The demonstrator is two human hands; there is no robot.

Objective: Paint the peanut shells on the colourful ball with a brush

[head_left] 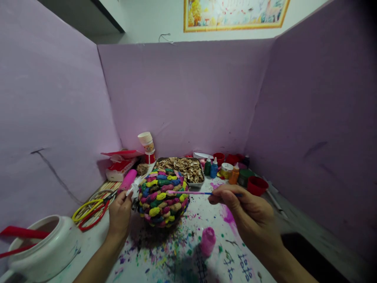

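Note:
A round vase-like object (pixel 165 200) stands on the paint-spattered table, covered in rows of shells painted pink, yellow, blue and green, with a few still bare brown. My right hand (pixel 250 214) pinches a thin paintbrush (pixel 194 193), its pink-coated tip against the shells on the near side. At the object's left edge my left hand (pixel 120 214) is closed on a crumpled white tissue (pixel 134 189). Whether those fingers also touch the object, I cannot tell. A small pink paint bottle (pixel 208 241) is on the table in front, between my hands.
Behind the object lies a metal tray (pixel 202 181) of loose shells (pixel 188 169). Paint bottles (pixel 213 168) and a red cup (pixel 257 185) line the right. Scissors (pixel 94 212), a white pot (pixel 47 251) and stacked paper cups (pixel 147 143) are at left. Purple panels (pixel 182 98) enclose three sides.

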